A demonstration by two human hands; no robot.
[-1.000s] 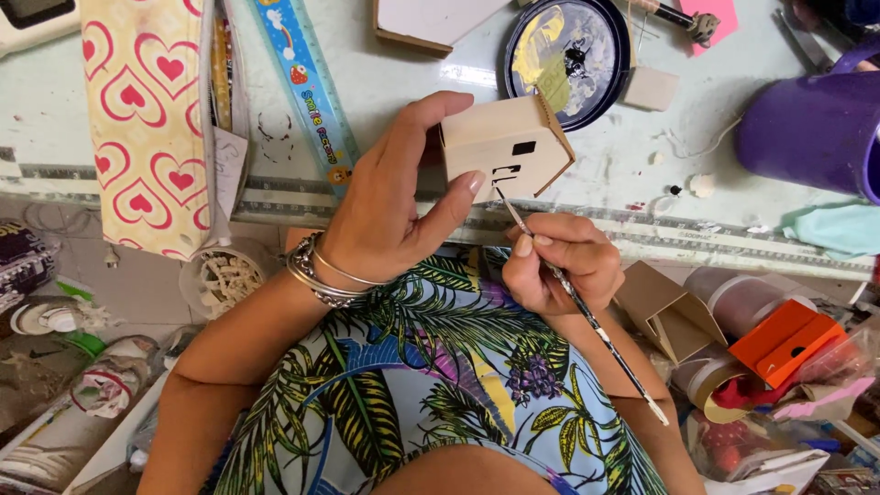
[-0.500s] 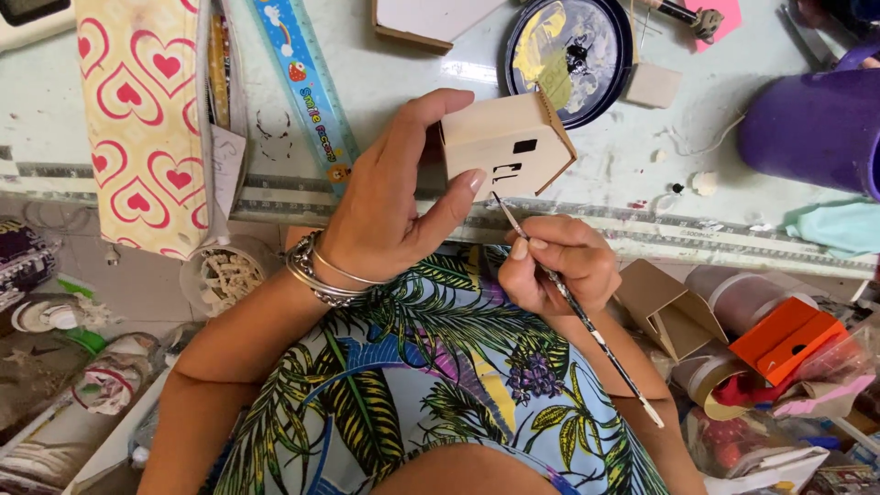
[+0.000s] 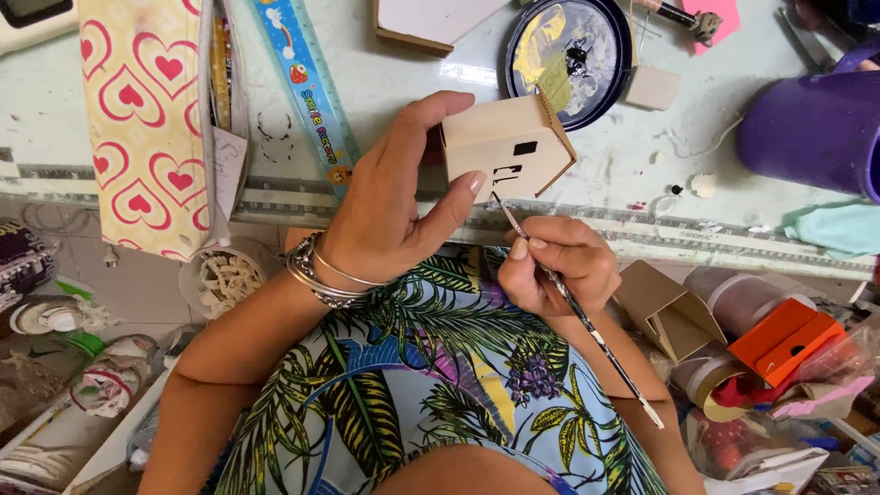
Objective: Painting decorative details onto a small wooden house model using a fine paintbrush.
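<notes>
The purple cup (image 3: pixel 816 128) ran off the right edge; the left hand (image 3: pixel 390 215) hid the small wooden house's (image 3: pixel 509 147) near side — the paintbrush (image 3: pixel 577 312) tip was too fine to make out.

Matt wooden house (image 3: pixel 509 147), glossy plastic ruler (image 3: pixel 307 87), shiny metal bangles (image 3: pixel 316 275).

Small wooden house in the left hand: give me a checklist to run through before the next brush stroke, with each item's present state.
1. Left hand grips the small wooden house firmly, thumb on its front and fingers behind: ok.
2. Right hand holds the thin paintbrush in a pencil grip: ok.
3. Brush tip sits at the house's lower front edge, near the black markings: ok.
4. Paint load on the tip: cannot tell, too small.
5. Round paint palette lies on the table behind the house, within view: ok.
6. Purple cup stands apart from the brush hand: ok.
</notes>
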